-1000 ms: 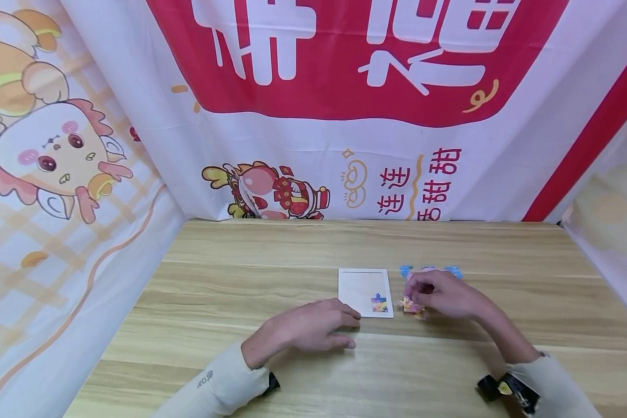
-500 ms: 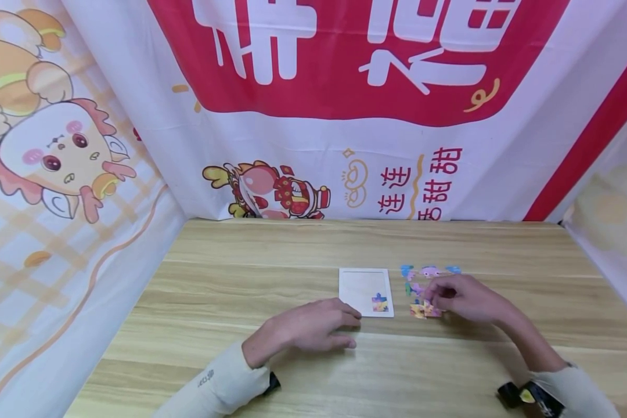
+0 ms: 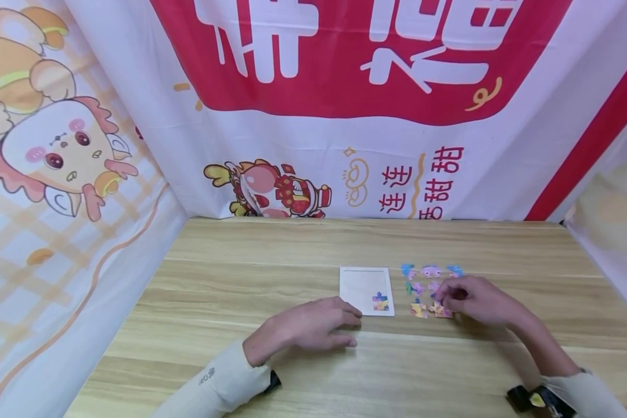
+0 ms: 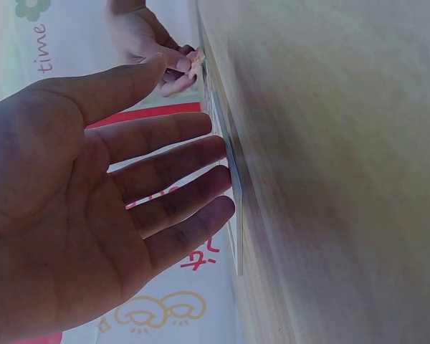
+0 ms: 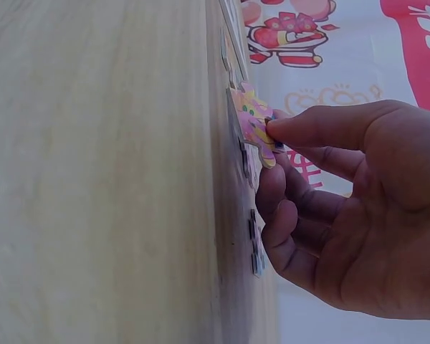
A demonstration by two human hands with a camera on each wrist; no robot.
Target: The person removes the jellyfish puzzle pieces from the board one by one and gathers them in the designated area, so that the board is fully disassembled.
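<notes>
My right hand [image 3: 472, 299] pinches a pink and yellow jigsaw puzzle piece [image 5: 252, 122] between thumb and fingers. In the right wrist view the piece is tilted, one edge close to the wooden table. Just left of it, in the head view, lies a yellow puzzle piece [image 3: 418, 310]. With fingers extended, my left hand [image 3: 310, 325] rests its fingertips at the near edge of a white puzzle tray [image 3: 356, 287]. One colourful puzzle piece [image 3: 380, 301] sits in the tray's near right corner. The left wrist view shows that palm holding nothing.
Behind the held piece lie more loose puzzle pieces, among them a pink one [image 3: 431, 271] and a blue one [image 3: 455, 270]; my right hand partly covers this group. A printed cloth [image 3: 313, 133] hangs along the table's back edge.
My right hand has shifted right along the nearest row with the puzzle piece, and a gap now shows between it and the yellow piece. The left hand stays at the tray.
</notes>
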